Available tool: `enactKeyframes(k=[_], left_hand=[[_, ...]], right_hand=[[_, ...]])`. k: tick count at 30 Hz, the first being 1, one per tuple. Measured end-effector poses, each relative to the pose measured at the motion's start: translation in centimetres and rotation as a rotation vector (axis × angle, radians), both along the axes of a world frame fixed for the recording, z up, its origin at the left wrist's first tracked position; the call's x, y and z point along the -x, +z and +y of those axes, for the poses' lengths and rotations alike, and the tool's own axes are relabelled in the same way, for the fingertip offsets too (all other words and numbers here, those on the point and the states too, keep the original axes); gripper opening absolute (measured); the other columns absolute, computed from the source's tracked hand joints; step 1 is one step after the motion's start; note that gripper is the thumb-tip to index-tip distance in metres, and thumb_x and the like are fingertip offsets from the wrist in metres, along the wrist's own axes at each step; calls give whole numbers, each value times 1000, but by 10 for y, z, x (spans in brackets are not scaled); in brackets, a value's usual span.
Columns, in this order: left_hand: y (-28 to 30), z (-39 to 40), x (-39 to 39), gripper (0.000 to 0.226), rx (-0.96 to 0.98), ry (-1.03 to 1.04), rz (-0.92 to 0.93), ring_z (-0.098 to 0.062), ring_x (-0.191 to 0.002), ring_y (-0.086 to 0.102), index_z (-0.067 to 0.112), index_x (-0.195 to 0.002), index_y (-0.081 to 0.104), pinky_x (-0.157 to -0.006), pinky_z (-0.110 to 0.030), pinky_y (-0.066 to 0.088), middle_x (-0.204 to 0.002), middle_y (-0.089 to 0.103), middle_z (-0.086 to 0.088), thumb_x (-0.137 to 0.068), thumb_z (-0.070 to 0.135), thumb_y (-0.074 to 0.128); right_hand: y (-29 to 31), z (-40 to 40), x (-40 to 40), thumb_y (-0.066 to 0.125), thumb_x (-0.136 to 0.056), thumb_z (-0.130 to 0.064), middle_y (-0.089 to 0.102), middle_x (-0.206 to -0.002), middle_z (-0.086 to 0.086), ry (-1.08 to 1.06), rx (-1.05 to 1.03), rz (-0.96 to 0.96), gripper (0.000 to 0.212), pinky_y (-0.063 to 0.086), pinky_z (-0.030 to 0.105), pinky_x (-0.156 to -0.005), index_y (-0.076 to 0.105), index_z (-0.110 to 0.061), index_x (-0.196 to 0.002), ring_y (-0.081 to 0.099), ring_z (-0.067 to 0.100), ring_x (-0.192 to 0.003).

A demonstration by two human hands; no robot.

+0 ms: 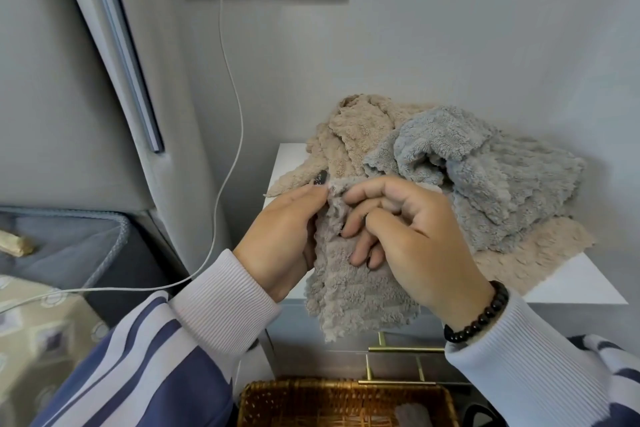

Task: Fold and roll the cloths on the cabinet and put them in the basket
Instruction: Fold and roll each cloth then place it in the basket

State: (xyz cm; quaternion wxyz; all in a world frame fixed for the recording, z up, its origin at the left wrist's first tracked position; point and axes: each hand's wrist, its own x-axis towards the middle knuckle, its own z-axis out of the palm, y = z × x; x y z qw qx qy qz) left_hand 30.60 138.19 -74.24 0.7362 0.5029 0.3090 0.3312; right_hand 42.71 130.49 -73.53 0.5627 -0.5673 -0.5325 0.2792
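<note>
We see the white cabinet surface [581, 284] hard against the wall, its left and front edges bare. A crumpled heap of beige and blue-grey fluffy cloths [485, 177] fills its back, spilling over the left edge. The taupe fluffy cloth [356, 291] hangs off the front edge above the woven wicker basket [277, 399]. Left hand [277, 232] and right hand [412, 236] fingers pinch its top edge.
</note>
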Motion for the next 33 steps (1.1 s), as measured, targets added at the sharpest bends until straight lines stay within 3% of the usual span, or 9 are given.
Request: enactKeyframes(k=[3,7,12,16,18,23,27,31,33], left_hand=[[1,-1,5,57,-12,-67,-5,-30,-88,65,-1,-120,60,-80,-40,54,-107,66,-22,-84,43,48],[-5,2,9,41,-66,-21,-34,-25,-81,66,0,-120,59,-73,-35,57,-98,68,-19,-83,15,54],[-3,3,19,31,18,71,-124,-24,-89,70,3,-118,62,-73,-32,59,-104,70,-15,-95,5,41],[-1,2,28,35,140,78,-268,-26,-97,69,3,-115,62,-78,-37,59,-109,70,-14,-98,8,32],[-3,3,30,34,183,79,-277,-26,-92,70,1,-111,64,-79,-39,58,-105,71,-14,-95,12,35],[-8,16,41,37,-90,59,96,-32,-87,64,16,-102,74,-70,-37,55,-97,72,-13,-66,21,62],[-12,16,40,63,-290,-246,418,-49,-95,63,21,-110,69,-91,-59,46,-94,73,-16,-51,39,84],[-20,6,27,88,-237,-397,528,-33,-84,52,-4,-105,63,-80,-48,43,-89,60,-30,-47,58,87],[-20,5,21,62,-245,-319,428,-35,-79,53,1,-95,67,-75,-46,43,-88,57,-43,-57,45,87]], right_hand=[[-2,2,-2,37,-84,12,69,-71,4,57,62,60,42,45,21,-44,68,-16,-90,63,20,-51],[1,3,-8,35,-84,19,71,-75,10,113,92,318,41,53,25,-47,66,-4,-95,66,25,-57],[-6,5,-35,63,-84,0,69,-101,-3,-306,-13,185,34,56,28,-77,60,-18,-112,67,13,-92],[-19,5,-36,81,-61,-31,65,-117,6,45,365,479,81,53,30,-81,48,-9,-131,67,16,-99],[-24,3,-29,77,-62,-24,72,-100,9,170,417,652,62,57,29,-70,57,-1,-115,70,18,-86],[-23,-6,-39,80,-64,-38,73,-96,11,126,453,130,47,57,38,-80,67,-19,-105,70,25,-83],[-14,-15,-43,79,-71,-36,73,-98,-4,94,469,-214,36,51,28,-80,65,-29,-103,67,11,-85],[-13,-21,-54,79,-61,-49,71,-95,0,117,482,-266,50,49,24,-76,67,-27,-104,63,6,-83],[-9,-23,-62,77,-58,-48,71,-96,3,49,468,-164,53,47,23,-77,65,-26,-106,62,11,-88]])
